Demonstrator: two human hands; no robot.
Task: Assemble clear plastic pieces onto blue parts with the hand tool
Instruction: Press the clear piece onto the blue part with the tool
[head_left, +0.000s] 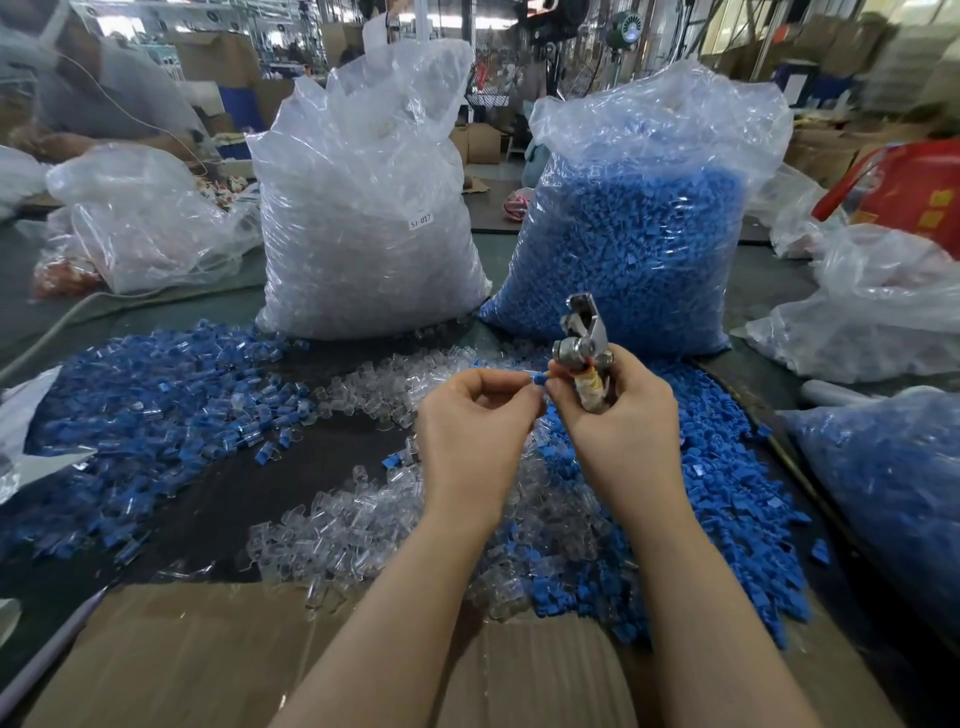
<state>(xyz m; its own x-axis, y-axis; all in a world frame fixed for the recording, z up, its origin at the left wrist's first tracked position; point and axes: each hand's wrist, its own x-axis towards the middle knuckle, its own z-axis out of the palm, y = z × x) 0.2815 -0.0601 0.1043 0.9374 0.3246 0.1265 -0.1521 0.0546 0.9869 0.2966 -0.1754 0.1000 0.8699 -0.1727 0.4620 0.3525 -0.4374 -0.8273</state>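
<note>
Two bare hands meet above the dark worktable (218, 499) in the head view. The left hand (470, 415) has its fingers curled, its fingertips pinching a small blue plastic part (539, 380) held up in the air. The right hand (618, 410) grips a silver metal hand tool with a tape-wrapped handle (584, 353), its head pointing up and away, and its thumb and forefinger touch the same blue part. Whether a clear piece already sits on that part I cannot tell. Beneath the hands lie loose clear plastic pieces (374, 514), with a spread of loose blue parts (727, 493) to the right and a pile of blue-and-clear pieces (156, 405) to the left. Behind stand a tall transparent bag of clear pieces (363, 208) and, just beside it, a transparent bag of blue parts (634, 234). A flat brown cardboard sheet (208, 660) lies at the near edge.
</note>
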